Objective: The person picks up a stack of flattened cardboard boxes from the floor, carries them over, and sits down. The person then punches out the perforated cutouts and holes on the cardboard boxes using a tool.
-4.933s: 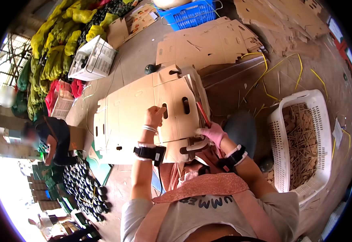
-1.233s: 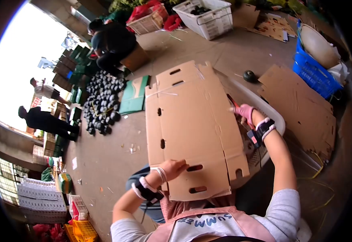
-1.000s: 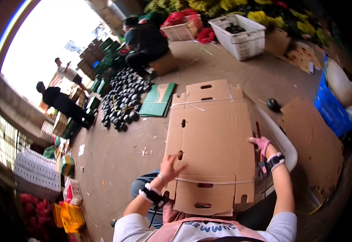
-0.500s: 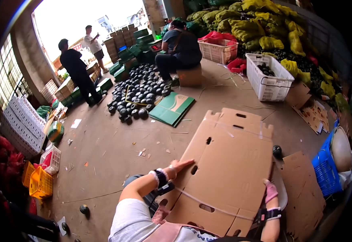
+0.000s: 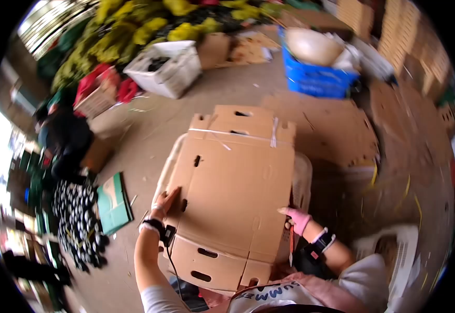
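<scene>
A stack of flattened cardboard boxes [image 5: 232, 182] with cut-out hand holes lies in front of me on a pale plastic crate [image 5: 303, 180], whose rim shows on both sides. White strap [image 5: 230, 134] crosses the stack's far end. My left hand [image 5: 166, 202] rests on the left edge of the cardboard, fingers stretched out. At the right edge is my right hand [image 5: 296, 220] in a pink glove that leaves the fingertips bare. Its fingers are closed round a slim red tool [image 5: 291, 244] pointing down; blur hides its exact kind.
More flat cardboard [image 5: 326, 130] lies on the floor to the right, near a blue crate [image 5: 318, 83]. A white crate [image 5: 173, 73] stands ahead. At left are a green flat box [image 5: 114, 203], dark round squash-like produce [image 5: 76, 219] and a seated person [image 5: 66, 135].
My view has swung right. My right hand has moved off the stack's edge, and the red tool now shows in it. The strap across the near end no longer shows.
</scene>
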{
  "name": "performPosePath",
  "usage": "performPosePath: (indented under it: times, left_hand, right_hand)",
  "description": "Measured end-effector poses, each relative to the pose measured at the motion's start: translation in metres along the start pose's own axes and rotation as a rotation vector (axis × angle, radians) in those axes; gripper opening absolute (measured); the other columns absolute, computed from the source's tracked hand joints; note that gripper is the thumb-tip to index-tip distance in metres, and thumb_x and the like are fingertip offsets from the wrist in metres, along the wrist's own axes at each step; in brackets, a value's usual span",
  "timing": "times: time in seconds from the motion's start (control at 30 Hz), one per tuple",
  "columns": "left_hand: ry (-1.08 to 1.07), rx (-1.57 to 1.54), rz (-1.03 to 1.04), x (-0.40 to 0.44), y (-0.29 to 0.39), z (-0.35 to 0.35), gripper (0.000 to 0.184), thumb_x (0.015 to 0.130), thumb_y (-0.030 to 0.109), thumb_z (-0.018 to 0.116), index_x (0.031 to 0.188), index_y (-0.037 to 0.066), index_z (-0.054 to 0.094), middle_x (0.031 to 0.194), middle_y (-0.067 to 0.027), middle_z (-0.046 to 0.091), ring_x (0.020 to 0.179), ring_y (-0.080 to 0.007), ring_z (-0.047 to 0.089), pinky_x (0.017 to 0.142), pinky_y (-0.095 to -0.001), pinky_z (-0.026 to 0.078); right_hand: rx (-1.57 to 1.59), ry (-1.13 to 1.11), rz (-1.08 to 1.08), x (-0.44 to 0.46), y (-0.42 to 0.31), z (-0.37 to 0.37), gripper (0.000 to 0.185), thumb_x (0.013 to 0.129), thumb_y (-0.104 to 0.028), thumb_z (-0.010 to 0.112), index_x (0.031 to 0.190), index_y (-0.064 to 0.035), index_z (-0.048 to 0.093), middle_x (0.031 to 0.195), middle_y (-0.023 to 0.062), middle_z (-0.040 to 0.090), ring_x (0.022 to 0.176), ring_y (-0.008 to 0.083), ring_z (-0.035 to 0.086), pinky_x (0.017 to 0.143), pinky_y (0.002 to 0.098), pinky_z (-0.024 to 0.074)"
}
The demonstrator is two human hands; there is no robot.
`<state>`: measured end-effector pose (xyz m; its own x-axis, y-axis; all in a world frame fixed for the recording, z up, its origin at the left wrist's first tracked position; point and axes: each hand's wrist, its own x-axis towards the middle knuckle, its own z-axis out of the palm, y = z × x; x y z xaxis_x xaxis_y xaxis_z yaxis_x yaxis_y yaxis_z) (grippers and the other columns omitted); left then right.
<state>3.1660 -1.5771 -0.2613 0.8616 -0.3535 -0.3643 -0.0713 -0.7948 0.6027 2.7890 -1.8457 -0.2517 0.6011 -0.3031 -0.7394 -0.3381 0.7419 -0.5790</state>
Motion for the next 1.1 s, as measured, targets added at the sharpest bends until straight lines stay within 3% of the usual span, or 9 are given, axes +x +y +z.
performPosePath:
  times: [0.03, 0.17, 0.27, 0.43, 0.47, 0.57, 0.6, 0.87, 1.1]
  left_hand:
    - [-0.161, -0.593, 0.199, 0.015, -0.026, 0.019, 0.077, 0.069, 0.055, 0.063, 0.108, -0.010, 0.047, 0.102, -0.0198, 0.057, 0.093, -0.0238, 0.056, 0.078, -0.0323, 0.044]
    - [0.151, 0.340, 0.168, -0.027, 0.020, 0.002, 0.083, 0.065, 0.051, 0.067, 0.124, 0.005, 0.031, 0.108, -0.0180, 0.053, 0.100, -0.0315, 0.050, 0.084, -0.0398, 0.039]
    - [0.559, 0.513, 0.329, -0.080, 0.028, -0.008, 0.092, 0.061, 0.046, 0.070, 0.133, 0.015, 0.022, 0.119, -0.0143, 0.047, 0.114, -0.0317, 0.038, 0.093, -0.0440, 0.029]
    - [0.869, -0.285, 0.094, -0.244, -0.013, 0.036, 0.087, 0.070, 0.024, 0.072, 0.134, 0.010, 0.016, 0.134, -0.0177, 0.022, 0.116, -0.0297, 0.036, 0.096, -0.0434, 0.030]
    - [0.875, -0.540, 0.050, -0.270, -0.022, 0.056, 0.086, 0.070, 0.022, 0.071, 0.134, 0.008, 0.014, 0.129, -0.0152, 0.029, 0.112, -0.0290, 0.039, 0.092, -0.0426, 0.034]
    - [0.673, -0.998, -0.376, -0.305, -0.038, 0.092, 0.069, 0.075, 0.026, 0.066, 0.128, 0.006, 0.027, 0.117, -0.0105, 0.044, 0.104, -0.0245, 0.045, 0.088, -0.0392, 0.039]
    - [0.245, -1.395, -0.432, -0.297, -0.101, 0.106, 0.055, 0.078, 0.036, 0.061, 0.120, 0.008, 0.041, 0.110, -0.0076, 0.051, 0.102, -0.0216, 0.045, 0.088, -0.0371, 0.040]
    - [0.259, -1.404, -0.368, -0.311, -0.066, 0.102, 0.023, 0.078, 0.031, 0.062, 0.084, 0.011, 0.054, 0.072, 0.0000, 0.054, 0.067, -0.0146, 0.054, 0.064, -0.0285, 0.047]
    - [0.114, -1.319, -0.350, -0.307, -0.098, 0.120, 0.046, 0.079, 0.037, 0.059, 0.114, 0.008, 0.048, 0.102, -0.0064, 0.056, 0.090, -0.0202, 0.055, 0.079, -0.0336, 0.046]
  right_hand:
    - [-0.039, -0.030, 0.019, -0.008, 0.002, -0.002, 0.023, 0.074, -0.022, 0.064, 0.094, -0.0116, 0.058, 0.073, -0.0038, 0.057, 0.056, 0.0068, 0.047, 0.041, 0.0202, 0.0312]
    - [0.039, -0.053, -0.050, -0.007, 0.021, -0.010, 0.026, 0.070, -0.023, 0.068, 0.086, -0.0062, 0.057, 0.065, 0.0015, 0.055, 0.042, 0.0112, 0.043, 0.035, 0.0245, 0.0333]
    - [0.067, 0.064, -0.094, -0.005, 0.024, -0.007, 0.032, 0.066, -0.027, 0.072, 0.088, -0.0089, 0.057, 0.069, -0.0006, 0.053, 0.047, 0.0098, 0.044, 0.036, 0.0226, 0.0311]
    - [0.072, 0.035, -0.172, 0.026, 0.016, -0.022, 0.034, 0.062, -0.031, 0.073, 0.088, -0.0132, 0.059, 0.070, -0.0024, 0.053, 0.051, 0.0084, 0.042, 0.039, 0.0221, 0.0313]
    - [0.056, -0.030, -0.118, 0.026, 0.012, -0.024, 0.034, 0.061, -0.030, 0.072, 0.089, -0.0154, 0.059, 0.072, -0.0039, 0.053, 0.054, 0.0080, 0.042, 0.041, 0.0216, 0.0314]
    - [0.022, 0.008, -0.110, 0.024, 0.007, -0.022, 0.033, 0.061, -0.030, 0.072, 0.088, -0.0166, 0.059, 0.073, -0.0052, 0.053, 0.056, 0.0078, 0.042, 0.043, 0.0220, 0.0319]
    - [0.014, -0.001, -0.105, 0.025, 0.007, -0.023, 0.032, 0.060, -0.029, 0.073, 0.086, -0.0175, 0.058, 0.075, -0.0057, 0.053, 0.057, 0.0076, 0.041, 0.043, 0.0222, 0.0319]
    - [-0.007, 0.120, -0.239, -0.026, -0.010, -0.011, 0.027, 0.063, -0.026, 0.072, 0.082, -0.0108, 0.058, 0.061, -0.0024, 0.050, 0.040, 0.0081, 0.038, 0.034, 0.0224, 0.0292]
    - [-0.153, 0.358, -0.321, -0.038, 0.014, -0.047, 0.030, 0.066, -0.028, 0.073, 0.077, -0.0121, 0.049, 0.057, -0.0027, 0.041, 0.036, 0.0072, 0.031, 0.031, 0.0229, 0.0270]
